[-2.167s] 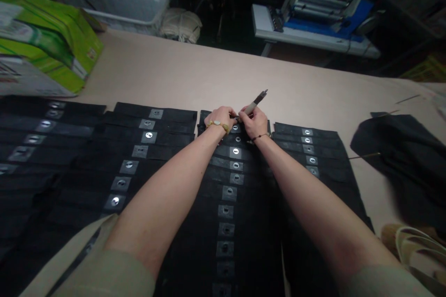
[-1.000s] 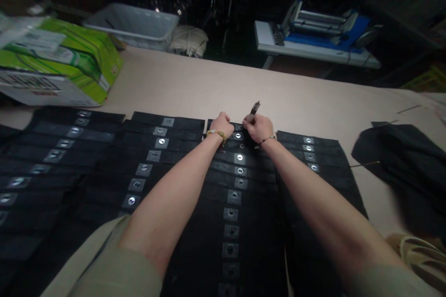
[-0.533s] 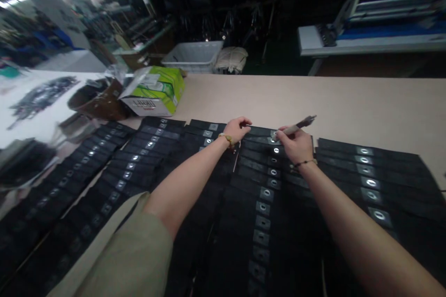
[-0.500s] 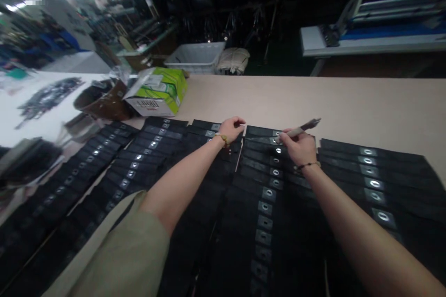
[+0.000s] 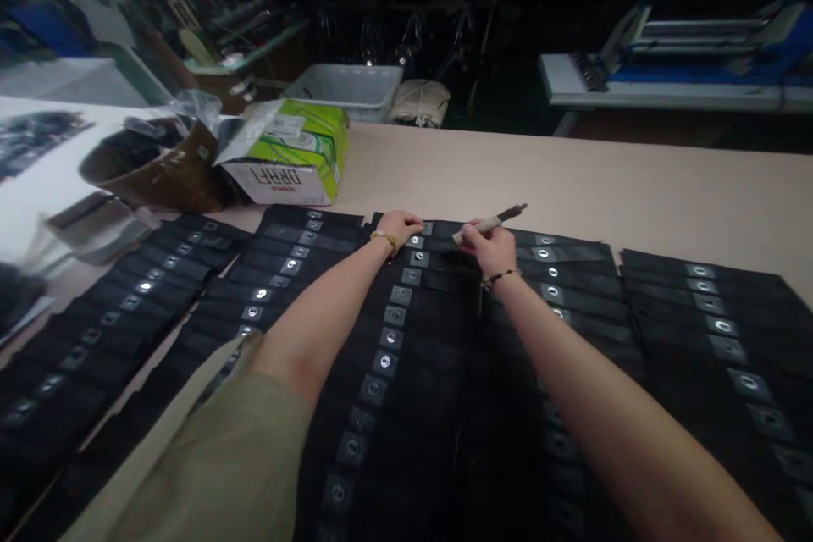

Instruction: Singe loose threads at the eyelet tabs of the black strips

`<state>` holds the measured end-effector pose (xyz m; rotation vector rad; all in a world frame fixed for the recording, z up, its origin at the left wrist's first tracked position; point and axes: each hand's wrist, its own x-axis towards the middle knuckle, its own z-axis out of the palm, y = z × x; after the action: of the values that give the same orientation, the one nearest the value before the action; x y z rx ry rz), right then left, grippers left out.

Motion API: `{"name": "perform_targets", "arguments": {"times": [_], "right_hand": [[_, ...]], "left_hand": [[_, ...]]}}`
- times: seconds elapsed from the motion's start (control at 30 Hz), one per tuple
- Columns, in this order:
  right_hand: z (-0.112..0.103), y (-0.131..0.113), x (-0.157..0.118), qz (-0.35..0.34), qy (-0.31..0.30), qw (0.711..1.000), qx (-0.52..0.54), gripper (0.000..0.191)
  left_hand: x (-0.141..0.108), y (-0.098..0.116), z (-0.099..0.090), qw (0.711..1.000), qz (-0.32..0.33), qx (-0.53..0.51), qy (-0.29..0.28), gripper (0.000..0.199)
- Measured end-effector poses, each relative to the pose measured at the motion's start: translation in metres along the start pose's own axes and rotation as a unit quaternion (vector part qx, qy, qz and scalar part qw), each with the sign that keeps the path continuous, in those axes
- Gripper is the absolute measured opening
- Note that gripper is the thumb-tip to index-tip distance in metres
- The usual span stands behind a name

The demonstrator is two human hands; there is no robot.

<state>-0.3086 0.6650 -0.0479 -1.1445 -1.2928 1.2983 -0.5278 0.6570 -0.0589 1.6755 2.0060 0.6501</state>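
Black strips (image 5: 438,330) with shiny metal eyelets (image 5: 411,276) lie in overlapping rows on a tan table (image 5: 508,169), right under the hands. The left hand (image 5: 400,229) rests open on the top of the middle row — it grips nothing. The right hand (image 5: 492,250) is closed around a pen (image 5: 501,220), just above the same row. The strips are loose, so a push or a dragging sleeve (image 5: 222,457) could slide them out of line, and a slip of the pen could leave a mark in the wrong spot. Earlier the hands were almost touching — now there is a gap between them, and the head looks further left.
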Motion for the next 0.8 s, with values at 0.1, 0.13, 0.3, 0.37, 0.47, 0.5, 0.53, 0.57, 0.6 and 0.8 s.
{"name": "perform_targets", "arguments": {"times": [0.1,0.13,0.3,0.37,0.47,0.5,0.53,0.57,0.6,0.8], "right_hand": [[0.036,0.014,0.017,-0.015,0.019,1.0,0.004,0.045],[0.044,0.018,0.024,-0.023,0.023,0.999,-0.004,0.045],[0.055,0.031,0.047,-0.071,0.02,0.988,-0.139,0.038],[0.054,0.034,0.047,-0.086,0.019,0.98,-0.18,0.036],[0.054,0.037,0.044,-0.099,0.022,0.975,-0.2,0.036],[0.054,0.037,0.043,-0.1,0.021,0.974,-0.202,0.035],[0.055,0.037,0.043,-0.1,0.02,0.974,-0.205,0.035],[0.056,0.038,0.043,-0.098,0.02,0.973,-0.207,0.034],[0.056,0.038,0.044,-0.096,0.021,0.973,-0.208,0.034],[0.056,0.042,0.047,-0.074,0.023,0.979,-0.19,0.034]], "left_hand": [[0.005,-0.004,0.001,0.999,-0.026,-0.026,-0.007,0.023],[0.006,-0.005,0.001,0.999,-0.031,-0.027,-0.009,0.024],[0.006,-0.002,-0.004,0.999,0.0,0.023,-0.026,0.022],[0.004,-0.003,-0.005,0.998,0.03,0.049,-0.022,0.021],[0.002,-0.007,-0.003,0.996,0.061,0.064,0.002,0.021],[0.001,-0.008,-0.002,0.996,0.065,0.063,0.008,0.021],[0.0,-0.009,-0.001,0.996,0.067,0.061,0.012,0.021],[0.0,-0.01,0.0,0.996,0.067,0.058,0.014,0.021],[0.0,-0.01,0.0,0.996,0.066,0.053,0.014,0.02],[0.001,-0.011,-0.001,0.997,0.063,0.033,0.008,0.02]]}}
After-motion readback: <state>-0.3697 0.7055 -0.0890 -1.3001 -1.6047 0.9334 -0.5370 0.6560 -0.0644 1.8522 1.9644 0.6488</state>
